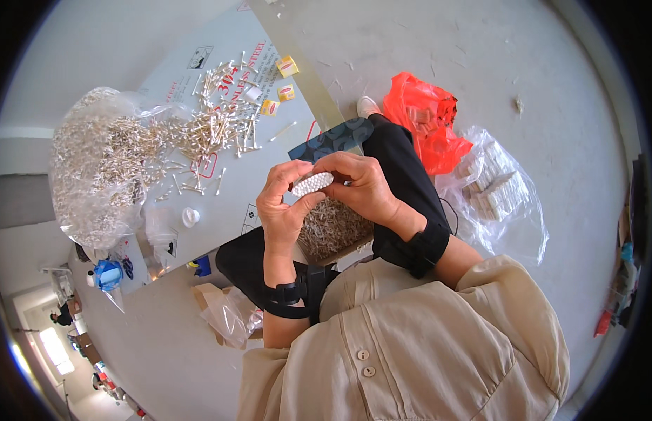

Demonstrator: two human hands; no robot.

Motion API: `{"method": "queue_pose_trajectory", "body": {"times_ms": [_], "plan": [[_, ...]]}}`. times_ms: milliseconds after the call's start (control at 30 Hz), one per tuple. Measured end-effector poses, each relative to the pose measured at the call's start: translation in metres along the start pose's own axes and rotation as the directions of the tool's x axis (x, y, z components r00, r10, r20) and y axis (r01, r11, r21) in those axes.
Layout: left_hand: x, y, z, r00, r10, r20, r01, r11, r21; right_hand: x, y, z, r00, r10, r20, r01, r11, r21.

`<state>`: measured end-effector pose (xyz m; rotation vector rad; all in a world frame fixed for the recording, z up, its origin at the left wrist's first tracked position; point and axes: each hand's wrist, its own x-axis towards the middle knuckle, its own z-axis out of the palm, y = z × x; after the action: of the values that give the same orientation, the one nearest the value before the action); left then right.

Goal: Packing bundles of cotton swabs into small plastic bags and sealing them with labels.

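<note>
Between my two hands is a tight bundle of cotton swabs point(312, 184), its white tips facing up. My left hand point(282, 200) closes on the bundle's left side, thumb and fingers pressed against it. From the other side, the fingers of my right hand point(366, 188) pinch the bundle. Whether a wrapper surrounds it cannot be made out. Below my hands, by my lap, a cardboard box point(363, 243) holds a mass of loose cotton swabs point(331, 230); my hands hide part of it.
A metal-sheet-topped table point(270, 151) at left bears a loose swab pile point(206, 133), a large clear bag of swabs point(94, 165), small yellow boxes point(286, 92) and a white round container point(190, 217). Floor right: a red plastic bag point(420, 119) and a clear bag of white packs point(501, 196).
</note>
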<state>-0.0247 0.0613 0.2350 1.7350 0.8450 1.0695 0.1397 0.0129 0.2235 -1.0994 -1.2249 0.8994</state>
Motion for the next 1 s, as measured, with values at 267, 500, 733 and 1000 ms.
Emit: {"method": "queue_pose_trajectory", "body": {"times_ms": [267,500,733,1000], "plan": [[-0.016,0.029,-0.013,0.997,0.072,0.035,-0.074,0.996,0.055,-0.01,-0.032,-0.005,0.997,-0.067,0.034,0.069,0.996,-0.051],[-0.033,0.065,-0.006,0.999,-0.002,-0.037,-0.012,0.929,-0.37,-0.028,-0.065,-0.006,0.983,-0.176,0.049,0.181,0.97,-0.163],[-0.048,0.069,-0.005,0.996,-0.03,-0.082,-0.004,0.922,-0.388,-0.04,-0.065,-0.002,0.946,-0.31,0.089,0.323,0.909,-0.265],[-0.047,0.067,-0.013,0.996,0.053,-0.075,-0.076,0.936,-0.343,-0.035,-0.082,0.002,0.973,-0.216,0.082,0.226,0.963,-0.149]]}}
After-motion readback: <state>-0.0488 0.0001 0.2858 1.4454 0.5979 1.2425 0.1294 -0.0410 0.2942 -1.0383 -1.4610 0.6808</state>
